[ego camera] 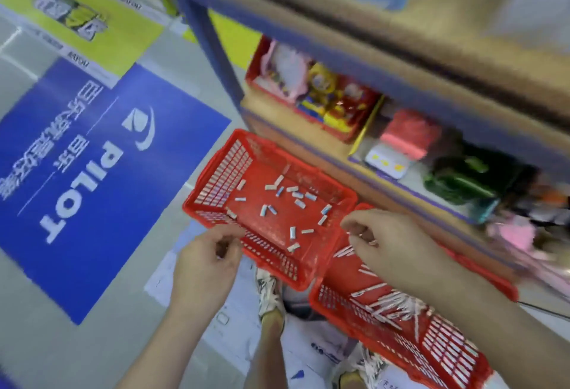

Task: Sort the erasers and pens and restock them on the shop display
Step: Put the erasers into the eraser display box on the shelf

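Two red plastic baskets sit on the floor below me. The left basket (216,178) holds several small white-and-blue erasers (297,195) scattered over its bottom. The right basket (447,354) holds a pile of white pens (391,302). My left hand (205,260) is at the left basket's near rim with its fingers curled; whether it grips the rim is blurred. My right hand (388,242) hovers over the gap between the baskets with curled fingers, and something small and pale shows at its fingertips, too blurred to name.
A wooden shop shelf with a blue frame (212,49) stands at the right, its low tier filled with boxed toys (324,95) and pouches (456,178). A blue floor sticker (92,172) and a yellow-green one (80,15) lie left. My shoes (271,296) are under the baskets.
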`<move>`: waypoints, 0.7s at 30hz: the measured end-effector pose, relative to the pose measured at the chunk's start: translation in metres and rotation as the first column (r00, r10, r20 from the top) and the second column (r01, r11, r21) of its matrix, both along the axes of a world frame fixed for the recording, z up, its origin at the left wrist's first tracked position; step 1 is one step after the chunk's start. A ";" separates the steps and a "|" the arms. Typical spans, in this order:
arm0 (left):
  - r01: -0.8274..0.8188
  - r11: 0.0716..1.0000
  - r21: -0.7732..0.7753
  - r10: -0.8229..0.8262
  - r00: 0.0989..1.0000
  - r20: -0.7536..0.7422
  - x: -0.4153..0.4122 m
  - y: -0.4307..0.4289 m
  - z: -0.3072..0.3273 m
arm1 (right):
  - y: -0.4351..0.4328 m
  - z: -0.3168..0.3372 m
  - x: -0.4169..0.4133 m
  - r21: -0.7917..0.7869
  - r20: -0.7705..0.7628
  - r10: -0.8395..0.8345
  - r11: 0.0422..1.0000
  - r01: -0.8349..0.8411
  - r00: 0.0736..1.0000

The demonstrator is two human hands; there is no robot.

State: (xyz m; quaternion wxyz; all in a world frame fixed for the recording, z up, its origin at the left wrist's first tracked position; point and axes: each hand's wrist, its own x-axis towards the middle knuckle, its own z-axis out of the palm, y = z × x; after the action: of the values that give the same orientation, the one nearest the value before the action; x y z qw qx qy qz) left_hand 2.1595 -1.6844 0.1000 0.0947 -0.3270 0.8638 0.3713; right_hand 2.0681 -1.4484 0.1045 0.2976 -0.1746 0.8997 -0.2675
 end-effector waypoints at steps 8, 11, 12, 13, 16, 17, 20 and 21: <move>0.162 0.977 -0.138 -0.133 0.971 0.198 -0.025 -0.085 -0.200 | -0.101 -0.230 -0.017 0.072 0.096 -0.104 0.993 0.098 0.990; 0.320 0.937 -0.138 -0.272 0.920 0.283 -0.055 -0.100 -0.291 | -0.120 -0.313 -0.029 0.139 0.059 -0.078 0.988 0.070 0.995; 0.361 0.924 -0.125 -0.310 0.900 0.307 -0.065 -0.102 -0.320 | -0.125 -0.340 -0.034 0.168 0.052 -0.073 0.984 0.063 0.996; 0.393 0.913 -0.111 -0.337 0.879 0.336 -0.076 -0.102 -0.348 | -0.129 -0.365 -0.039 0.186 0.049 -0.069 0.981 0.058 0.996; 0.430 0.900 -0.063 -0.364 0.826 0.431 -0.099 -0.097 -0.428 | -0.137 -0.435 -0.055 0.204 0.016 -0.059 0.977 0.055 0.998; 0.425 0.904 -0.045 -0.358 0.812 0.461 -0.106 -0.094 -0.454 | -0.138 -0.457 -0.060 0.213 -0.001 -0.050 0.976 0.049 0.999; 0.289 0.957 0.004 -0.251 0.823 0.511 -0.123 -0.086 -0.510 | -0.142 -0.510 -0.071 0.260 -0.040 0.004 0.966 0.007 0.999; 0.264 0.965 0.008 -0.228 0.820 0.525 -0.126 -0.082 -0.520 | -0.143 -0.524 -0.072 0.308 -0.049 0.029 0.951 -0.013 0.998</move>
State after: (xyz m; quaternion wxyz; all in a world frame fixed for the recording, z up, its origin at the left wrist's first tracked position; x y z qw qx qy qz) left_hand 2.0333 -1.7665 -0.4198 0.3616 -0.3040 0.8522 0.2250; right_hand 1.9959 -1.5910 -0.4195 0.2999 -0.1429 0.9360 -0.1163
